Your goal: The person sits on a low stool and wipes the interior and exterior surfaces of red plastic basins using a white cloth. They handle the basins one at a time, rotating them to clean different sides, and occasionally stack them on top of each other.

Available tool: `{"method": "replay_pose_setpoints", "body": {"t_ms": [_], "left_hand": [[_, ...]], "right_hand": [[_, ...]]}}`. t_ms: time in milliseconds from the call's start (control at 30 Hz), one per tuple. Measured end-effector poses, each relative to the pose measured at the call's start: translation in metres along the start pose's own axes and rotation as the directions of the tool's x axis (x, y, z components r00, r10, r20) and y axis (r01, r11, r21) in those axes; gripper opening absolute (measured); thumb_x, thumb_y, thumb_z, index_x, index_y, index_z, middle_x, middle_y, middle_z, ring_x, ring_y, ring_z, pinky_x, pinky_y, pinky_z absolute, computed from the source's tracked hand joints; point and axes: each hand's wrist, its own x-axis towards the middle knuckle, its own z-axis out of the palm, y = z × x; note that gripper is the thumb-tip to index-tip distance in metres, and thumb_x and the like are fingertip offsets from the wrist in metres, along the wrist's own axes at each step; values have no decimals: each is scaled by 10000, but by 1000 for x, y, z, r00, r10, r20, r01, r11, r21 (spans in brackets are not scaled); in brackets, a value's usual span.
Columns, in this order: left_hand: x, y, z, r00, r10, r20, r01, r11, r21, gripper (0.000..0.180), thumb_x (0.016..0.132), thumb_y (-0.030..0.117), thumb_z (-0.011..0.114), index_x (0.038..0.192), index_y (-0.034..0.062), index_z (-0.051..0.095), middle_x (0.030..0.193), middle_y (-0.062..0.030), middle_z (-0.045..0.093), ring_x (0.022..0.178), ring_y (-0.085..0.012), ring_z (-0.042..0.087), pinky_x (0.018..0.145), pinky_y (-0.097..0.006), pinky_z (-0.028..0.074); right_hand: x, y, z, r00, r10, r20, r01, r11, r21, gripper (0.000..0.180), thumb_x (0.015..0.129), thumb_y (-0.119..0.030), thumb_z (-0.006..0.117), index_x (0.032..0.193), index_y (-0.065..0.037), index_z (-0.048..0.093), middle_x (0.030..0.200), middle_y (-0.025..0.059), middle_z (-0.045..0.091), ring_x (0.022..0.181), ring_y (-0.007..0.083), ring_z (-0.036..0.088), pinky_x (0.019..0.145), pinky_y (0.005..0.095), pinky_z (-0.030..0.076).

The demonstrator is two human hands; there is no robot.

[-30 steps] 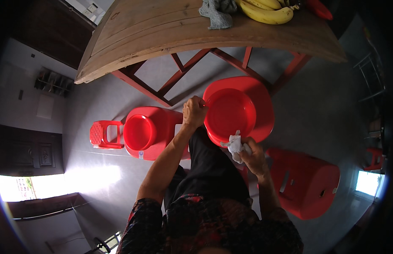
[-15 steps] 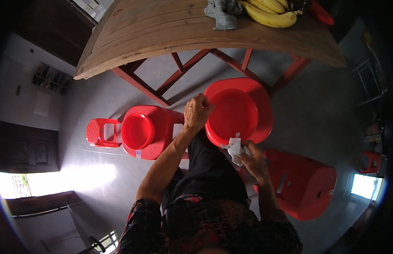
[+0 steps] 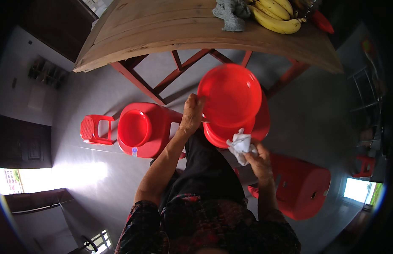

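Note:
My left hand [image 3: 191, 113] grips the left rim of a red plastic basin [image 3: 230, 95], which is raised and tilted. Below it another red basin [image 3: 219, 136] shows in part, resting on a red stool [image 3: 262, 120]; the raised one hides most of it. A crumpled white cloth [image 3: 241, 146] is bunched in my right hand [image 3: 260, 163], just off the near side of the lower basin. The cloth hangs clear of the raised basin.
Ahead stands a wooden table [image 3: 162, 29] with a grey cloth [image 3: 230, 15] and bananas [image 3: 277, 17] on it. To the left, a red basin [image 3: 135, 128] sits on a red stool [image 3: 160, 127], beside a smaller stool [image 3: 90, 129]. Another red stool [image 3: 302, 186] lies at the right.
My left hand has lifted the upper basin off the one on the stool, tipping it and moving it away from me. My right hand has moved slightly right with the white cloth.

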Motion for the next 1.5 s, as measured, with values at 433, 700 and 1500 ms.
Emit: {"method": "replay_pose_setpoints", "body": {"t_ms": [433, 700, 1500], "left_hand": [[-85, -42, -76, 866, 468, -179, -486, 871, -73, 487, 795, -56, 437, 1273, 38, 425, 1176, -105, 552, 1075, -219, 558, 909, -344, 475], [-131, -24, -63, 837, 417, -354, -433, 901, 38, 503, 872, 164, 585, 1319, 42, 388, 1241, -149, 519, 1130, -306, 526, 938, -407, 459], [-127, -38, -80, 908, 160, -386, -306, 884, -354, 469, 981, 219, 407, 1406, 49, 307, 1331, -106, 449, 1220, -192, 423, 1020, -329, 353]], "right_hand": [[33, -57, 62, 783, -622, 9, 557, 695, -455, 312, 791, 22, 572, 1103, 14, 550, 1022, 138, 577, 937, 242, 590, 796, 331, 482], [85, -41, 136, 538, -539, 648, 677, -182, -713, 314, 722, -43, 660, 1020, -22, 562, 1037, 151, 521, 884, 312, 537, 737, 391, 485], [71, -14, 155, 606, -392, 692, 687, -182, -704, 109, 743, -88, 572, 824, -25, 606, 945, 149, 487, 754, 264, 551, 686, 370, 478]]}}
